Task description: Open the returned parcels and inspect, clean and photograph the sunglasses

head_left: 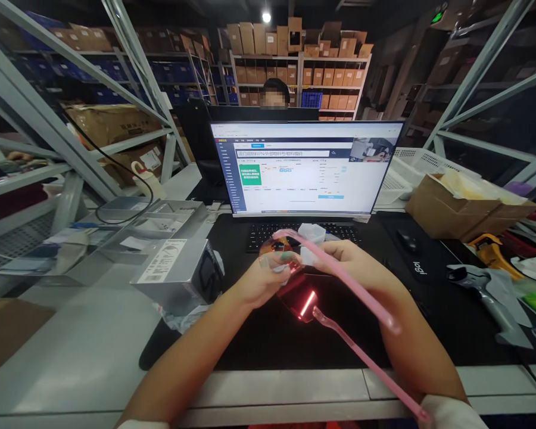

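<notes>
One pair of glasses (339, 272), with two pink arms and tinted lenses, is held up over the black mat (250, 348), in front of the screen; both arms slant back toward the wearer, and a bright red streak shines on the lower lens. One left hand (270, 275), fingers closed, pinches the glasses at the upper lens. One right hand (351, 262), fingers bent, grips a crumpled white cloth (311, 233) just beside that lens; whether it also touches the glasses cannot be told. One grey bench (62, 363), bearing the mat. One grey box (174, 271) with a printed label on top, left of the hands, and some crumpled wrapping (185, 320) against its base. One handheld scanner (494, 304), lying on the right. One black mouse (407, 240), on a small dark pad (422, 262). One black keyboard (258, 239), partly hidden behind the hands. Several clear trays (181, 208), at left. One open cardboard box (451, 205) with pale packing, at right; white baskets (402, 173) behind it. One lit monitor (304, 199), showing a web page with a small picture inset. One person (277, 85), mostly hidden beyond the monitor. Several shelves (268, 58), stacked with brown cartons (328, 76). One ceiling lamp (266, 17), lit.
</notes>
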`<control>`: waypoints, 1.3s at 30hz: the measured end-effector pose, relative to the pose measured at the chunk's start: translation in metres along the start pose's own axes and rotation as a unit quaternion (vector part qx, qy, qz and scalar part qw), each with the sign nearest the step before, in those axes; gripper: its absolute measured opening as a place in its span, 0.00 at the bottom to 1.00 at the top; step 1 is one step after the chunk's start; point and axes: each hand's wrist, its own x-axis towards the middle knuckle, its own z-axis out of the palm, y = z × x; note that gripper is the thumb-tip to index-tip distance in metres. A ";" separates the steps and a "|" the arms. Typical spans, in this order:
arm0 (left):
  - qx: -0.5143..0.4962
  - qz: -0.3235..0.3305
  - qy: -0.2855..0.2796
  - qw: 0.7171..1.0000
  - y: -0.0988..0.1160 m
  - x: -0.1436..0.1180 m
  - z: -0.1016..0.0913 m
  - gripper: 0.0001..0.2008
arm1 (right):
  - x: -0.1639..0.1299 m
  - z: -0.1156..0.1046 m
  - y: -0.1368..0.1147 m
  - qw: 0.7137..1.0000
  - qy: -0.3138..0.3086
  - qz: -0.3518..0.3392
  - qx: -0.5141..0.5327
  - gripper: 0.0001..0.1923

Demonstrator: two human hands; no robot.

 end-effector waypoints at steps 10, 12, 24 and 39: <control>-0.043 0.105 -0.015 0.993 -0.002 0.002 0.005 0.18 | -0.017 -0.010 0.003 0.983 0.160 -0.062 0.066 0.21; -0.058 0.119 0.012 0.991 -0.001 0.002 0.007 0.19 | -0.021 -0.017 0.006 0.977 0.188 -0.062 0.082 0.21; -0.132 0.085 0.093 0.983 -0.001 0.002 0.011 0.23 | -0.030 -0.036 0.013 0.958 0.274 -0.077 0.031 0.19; 0.247 0.304 0.240 0.888 0.043 -0.004 -0.003 0.14 | -0.055 -0.068 -0.001 0.952 0.247 -0.106 -0.144 0.18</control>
